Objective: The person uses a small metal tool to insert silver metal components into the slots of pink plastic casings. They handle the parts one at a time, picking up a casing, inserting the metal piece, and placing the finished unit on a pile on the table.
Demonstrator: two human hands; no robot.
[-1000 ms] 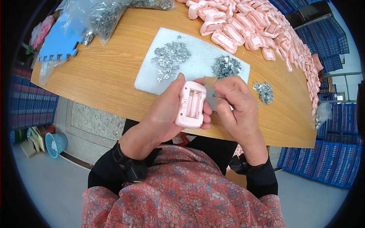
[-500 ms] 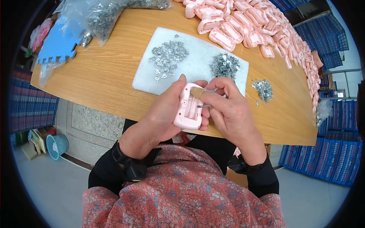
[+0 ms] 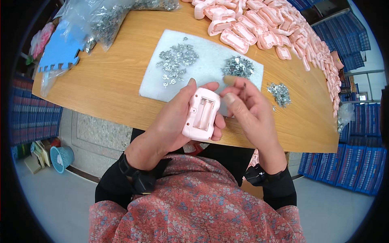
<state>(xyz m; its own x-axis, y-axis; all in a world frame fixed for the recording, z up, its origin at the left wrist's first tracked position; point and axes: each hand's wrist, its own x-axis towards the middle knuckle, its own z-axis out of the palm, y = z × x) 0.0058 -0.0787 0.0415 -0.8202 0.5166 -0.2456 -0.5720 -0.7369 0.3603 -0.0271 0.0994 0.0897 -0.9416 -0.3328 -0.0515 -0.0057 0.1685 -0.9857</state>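
Pink casing [image 3: 202,114], likely light and stiff, best held by its sides, is clamped within the left grip [image 3: 172,115]; right grip [image 3: 253,110] unclear.

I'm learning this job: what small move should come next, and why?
Perhaps reach the right hand to the nearby pile of metal pieces: that hand is apart from the pink case, which the left hand holds, open compartment facing up.
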